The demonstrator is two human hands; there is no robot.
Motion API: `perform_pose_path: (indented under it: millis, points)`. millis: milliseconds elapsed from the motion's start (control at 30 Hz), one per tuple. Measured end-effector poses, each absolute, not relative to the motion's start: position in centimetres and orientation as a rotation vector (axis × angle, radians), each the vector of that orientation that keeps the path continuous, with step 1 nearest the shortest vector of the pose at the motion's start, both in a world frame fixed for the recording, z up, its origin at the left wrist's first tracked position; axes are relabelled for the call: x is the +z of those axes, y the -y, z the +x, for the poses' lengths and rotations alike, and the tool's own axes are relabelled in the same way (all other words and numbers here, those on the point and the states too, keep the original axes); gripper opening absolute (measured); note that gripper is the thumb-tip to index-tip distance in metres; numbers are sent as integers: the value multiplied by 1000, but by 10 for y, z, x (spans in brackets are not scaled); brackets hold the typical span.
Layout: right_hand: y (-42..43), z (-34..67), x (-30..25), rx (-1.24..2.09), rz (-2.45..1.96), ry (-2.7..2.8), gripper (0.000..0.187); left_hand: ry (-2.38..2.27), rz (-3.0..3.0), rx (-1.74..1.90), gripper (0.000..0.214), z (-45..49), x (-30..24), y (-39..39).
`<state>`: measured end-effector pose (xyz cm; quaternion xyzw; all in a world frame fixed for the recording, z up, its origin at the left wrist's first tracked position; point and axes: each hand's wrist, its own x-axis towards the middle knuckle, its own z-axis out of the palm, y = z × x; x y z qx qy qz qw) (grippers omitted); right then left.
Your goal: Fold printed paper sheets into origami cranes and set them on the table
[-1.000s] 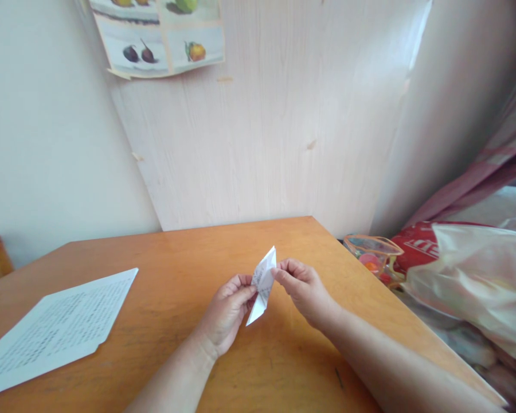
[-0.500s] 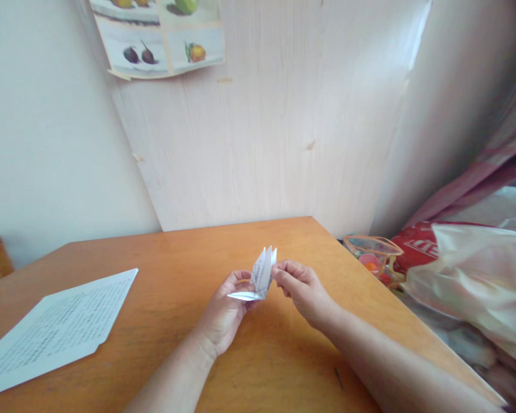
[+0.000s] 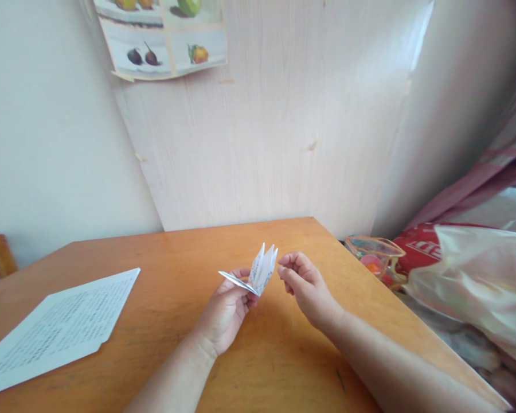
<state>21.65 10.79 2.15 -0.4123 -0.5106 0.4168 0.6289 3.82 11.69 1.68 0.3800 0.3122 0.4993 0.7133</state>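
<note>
Currently on record, by item.

1. My left hand point(image 3: 226, 308): fingers pinched on the lower edge of the folded paper piece point(image 3: 262, 268), holding it just above the orange table point(image 3: 176, 252) at mid-table.
2. Folded paper piece: white, faint print, pointed flaps fanned upward, one flat flap jutting left over my left fingers.
3. My right hand point(image 3: 306, 285): fingers loosely curled, holding nothing, fingertips just beside the upper flaps; a narrow gap seems to show between.
4. Printed sheet point(image 3: 60, 328): flat on the table, well left of my hands.
5. Glass bowl point(image 3: 373, 253) and plastic bag point(image 3: 468, 275): off the table's right edge.
6. Fruit poster point(image 3: 167, 37): on the wall panel above.
</note>
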Motion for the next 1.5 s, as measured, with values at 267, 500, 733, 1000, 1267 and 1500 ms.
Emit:
perform_pose_path:
  millis: [267,500,733,1000,1267,1500]
  points:
    - [-107,216,19,995,-961,1242,22,-662,878,1100,24,39,19,-115]
    - [-106,215,12,815,-924,1511,13,-623,912,1101,17,38,17,-118]
    - [-103,215,7,596,-964,1712,28,-666,913,1124,24,38,20,-116]
    - [-103,215,6,490,-994,1722,31,-586,951,1123,17,34,21,-115]
    - [-103,216,8,484,-988,1696,30,-575,967,1098,20,33,23,-114]
    - [-102,215,10,432,-856,1719,33,-618,926,1072,44,32,25,-113]
